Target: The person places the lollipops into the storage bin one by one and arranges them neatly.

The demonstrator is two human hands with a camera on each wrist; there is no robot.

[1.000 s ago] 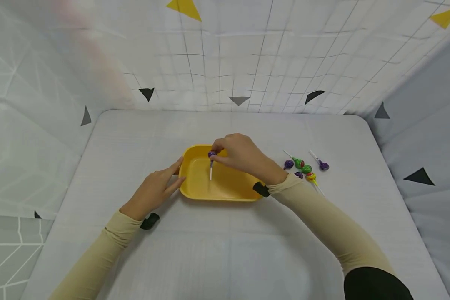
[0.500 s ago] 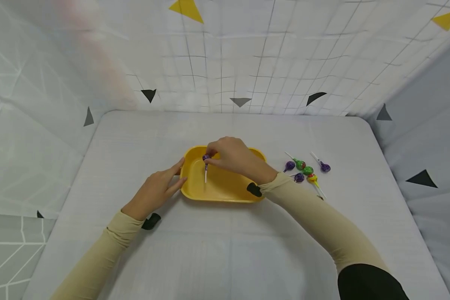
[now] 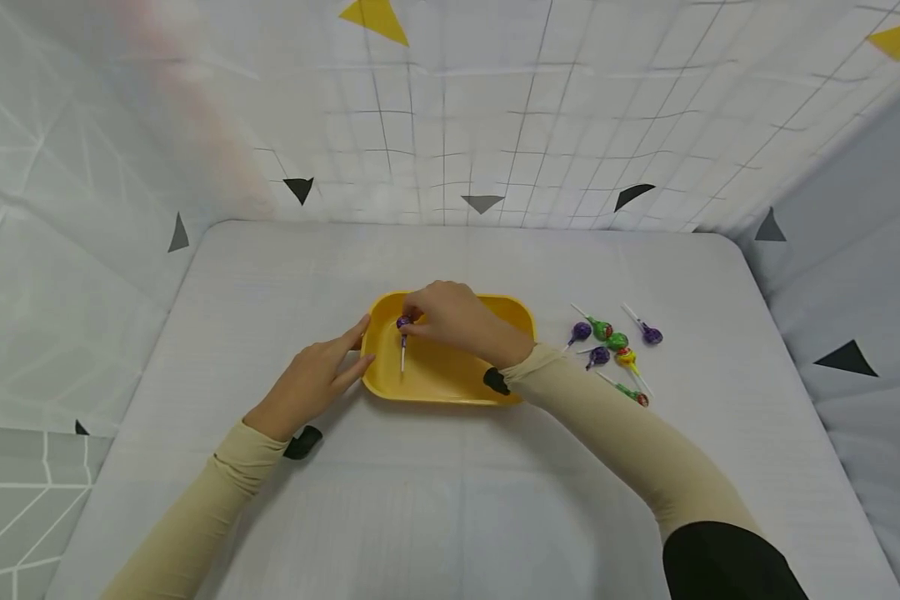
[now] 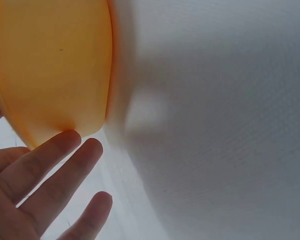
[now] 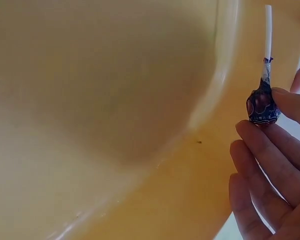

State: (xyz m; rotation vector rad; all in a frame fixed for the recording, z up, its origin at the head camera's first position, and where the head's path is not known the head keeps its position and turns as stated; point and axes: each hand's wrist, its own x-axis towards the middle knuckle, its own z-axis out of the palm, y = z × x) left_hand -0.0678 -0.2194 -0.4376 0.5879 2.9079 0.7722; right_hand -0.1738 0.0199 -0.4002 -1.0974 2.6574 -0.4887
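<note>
A purple-wrapped lollipop (image 5: 263, 106) is pinched by its candy end between the thumb and fingers of my right hand (image 3: 453, 319). Its white stick points toward the near side in the head view, over the left part of the yellow tray (image 3: 457, 396). My left hand (image 3: 307, 379) rests against the tray's left end, fingers extended and spread. In the left wrist view, fingertips (image 4: 70, 137) touch the tray's outer wall. No other lollipop shows in the visible part of the tray; my right hand and forearm cover some of it.
Right of the tray, several lollipops lie loosely grouped on the white-covered table (image 3: 450, 500): purple (image 3: 598, 357), green (image 3: 617, 341) and yellow (image 3: 626, 358) ones. One purple lollipop (image 3: 652, 335) lies slightly apart. White fabric walls stand behind and at both sides.
My right hand has moved left and slightly nearer within the tray, still pinching the purple lollipop. A green-and-red lollipop has come into view from behind the right sleeve. The left hand stays put.
</note>
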